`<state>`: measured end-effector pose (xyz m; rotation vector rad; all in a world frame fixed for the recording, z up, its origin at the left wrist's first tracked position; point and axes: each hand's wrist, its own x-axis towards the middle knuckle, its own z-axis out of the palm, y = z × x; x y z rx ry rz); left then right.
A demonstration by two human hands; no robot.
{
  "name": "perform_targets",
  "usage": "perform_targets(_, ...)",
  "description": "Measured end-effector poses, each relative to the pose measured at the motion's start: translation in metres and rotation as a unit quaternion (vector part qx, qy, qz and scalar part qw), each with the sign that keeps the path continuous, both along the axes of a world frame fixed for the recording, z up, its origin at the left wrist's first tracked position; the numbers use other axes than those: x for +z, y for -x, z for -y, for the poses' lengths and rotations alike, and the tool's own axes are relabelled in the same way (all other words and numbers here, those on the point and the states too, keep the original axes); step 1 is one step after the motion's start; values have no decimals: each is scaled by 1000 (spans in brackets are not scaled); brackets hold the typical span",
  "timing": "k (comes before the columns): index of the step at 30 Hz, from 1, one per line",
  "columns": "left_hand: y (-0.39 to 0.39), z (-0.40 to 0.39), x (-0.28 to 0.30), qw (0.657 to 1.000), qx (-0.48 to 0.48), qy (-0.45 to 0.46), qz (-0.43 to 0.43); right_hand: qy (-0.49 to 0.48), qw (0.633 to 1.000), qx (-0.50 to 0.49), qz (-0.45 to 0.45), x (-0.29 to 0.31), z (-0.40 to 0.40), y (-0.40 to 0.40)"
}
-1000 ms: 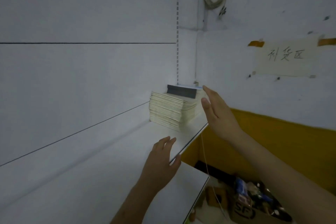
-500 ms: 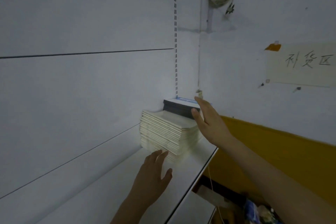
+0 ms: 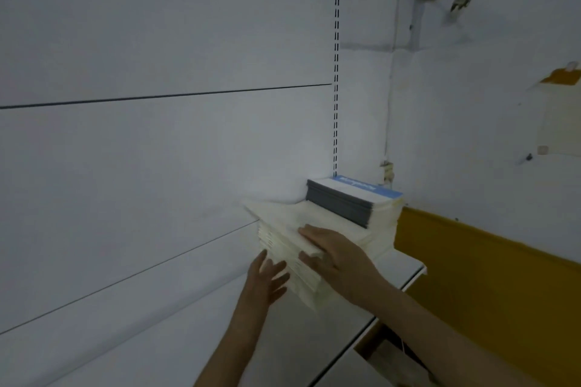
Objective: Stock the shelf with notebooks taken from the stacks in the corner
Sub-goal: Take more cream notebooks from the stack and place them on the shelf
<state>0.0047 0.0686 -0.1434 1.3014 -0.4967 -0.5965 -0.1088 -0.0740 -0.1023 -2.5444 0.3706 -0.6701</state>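
Now that both hands have closed on the cream notebook stack, at the shelf's corner end, pickup begins: right hand fingers clamp its top notebooks, left hand fingers spread against its near side.

Two bare forearms are seen entering from the 6 o'clock edge of the head view, each ending in a bare hand: the left hand and the right hand. No sleeve, glove, watch, ring or bracelet is shown on either arm as far as the frame reaches. Fingernails are seen short and unpainted, though detail is softened by blur.
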Motion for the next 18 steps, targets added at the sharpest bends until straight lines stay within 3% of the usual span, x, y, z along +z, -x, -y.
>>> perform_targets(1, 5, 1, 9, 992, -10, 81, -94, 30, 999, 21, 15, -2, -4, 2)
perform_targets(3, 11, -5, 25, 965, -30, 179, -189, 114, 990, 73, 30, -7, -12, 5)
perform_targets(5, 9, -15, 29, 951, -34, 197, -234, 183, 973, 143, -3, -5, -26, 11)
perform_targets(8, 2, -27, 18, 942, -17, 184, -282, 184, 961, 202, -37, 5, -42, 20)
perform_targets(10, -4, -37, 11, 938, 27, 198, -282, 196, 968, 153, 22, 9, -37, 23)
perform_targets(14, -10, -63, 4, 945, 63, 177, -268, 125, 987, 3, 100, 9, -2, 21)
perform_targets(18, -1, -73, 0, 948, 72, 133, -279, 129, 989, -62, 35, -4, 28, 7)
